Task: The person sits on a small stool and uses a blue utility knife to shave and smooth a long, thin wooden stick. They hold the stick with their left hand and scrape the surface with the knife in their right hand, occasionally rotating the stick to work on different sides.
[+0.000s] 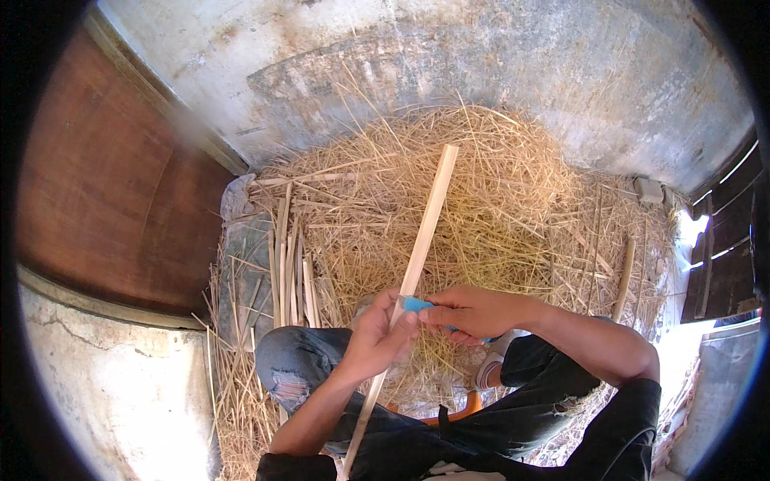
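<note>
**Pale strip gripped over a bed of straw**

At nine o'clock, a brown wooden panel (104,184), its far edge lost in the dark fisheye rim. Just right of it, a bundle of cut pale strips (287,268) lying side by side on the straw, lower ends hidden behind a knee in torn jeans (293,365). Centre, at about six o'clock: left hand (377,337) closed around a long pale strip (425,220), fingers wrapped tight. Strip running from roughly twelve o'clock down to six, upper end free over the straw pile (497,184), lower end passing between the legs and cut off near the bottom edge. Touching it just right, right hand (473,313) shut on a small blue tool (415,304); only the tip visible, the rest buried in the fist, kind hard to tell. Under the legs, a sliver of something orange (461,410), mostly covered. At three o'clock, a thicker stick (625,276) resting on the straw; beyond it, glare washing out the ground.
</note>
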### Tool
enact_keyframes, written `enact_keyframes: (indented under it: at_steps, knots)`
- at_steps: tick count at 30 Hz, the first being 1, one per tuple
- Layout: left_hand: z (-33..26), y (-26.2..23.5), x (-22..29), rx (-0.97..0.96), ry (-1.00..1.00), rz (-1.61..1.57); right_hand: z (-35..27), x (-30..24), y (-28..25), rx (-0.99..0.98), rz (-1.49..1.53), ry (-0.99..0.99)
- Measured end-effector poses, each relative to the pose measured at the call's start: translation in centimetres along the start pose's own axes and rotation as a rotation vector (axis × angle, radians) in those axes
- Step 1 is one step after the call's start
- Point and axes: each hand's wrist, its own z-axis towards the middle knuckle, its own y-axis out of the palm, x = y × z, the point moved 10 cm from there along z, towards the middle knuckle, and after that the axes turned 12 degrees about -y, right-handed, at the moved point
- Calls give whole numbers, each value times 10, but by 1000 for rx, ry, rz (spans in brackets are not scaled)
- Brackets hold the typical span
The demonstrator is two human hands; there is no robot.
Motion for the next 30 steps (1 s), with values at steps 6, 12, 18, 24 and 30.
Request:
enact_keyframes:
  at_steps: [6, 12, 18, 24, 30]
  knots:
    - [-3, -13, 1, 114, 0, 93, 3, -8, -8, 248, -265, -122]
    - [-8, -13, 10, 194, 36, 226, -1, -12, -5, 344, -391, -197]
    - [-5, -22, 3, 287, -79, 347, -5, -2, -15, 535, -197, -240]
    - [-9, -6, 8, 162, 28, 372, -12, -10, -25, 398, -176, -61]
    - [-6, 9, 1, -131, -27, 25, -11, -2, -11, 246, -120, -75]
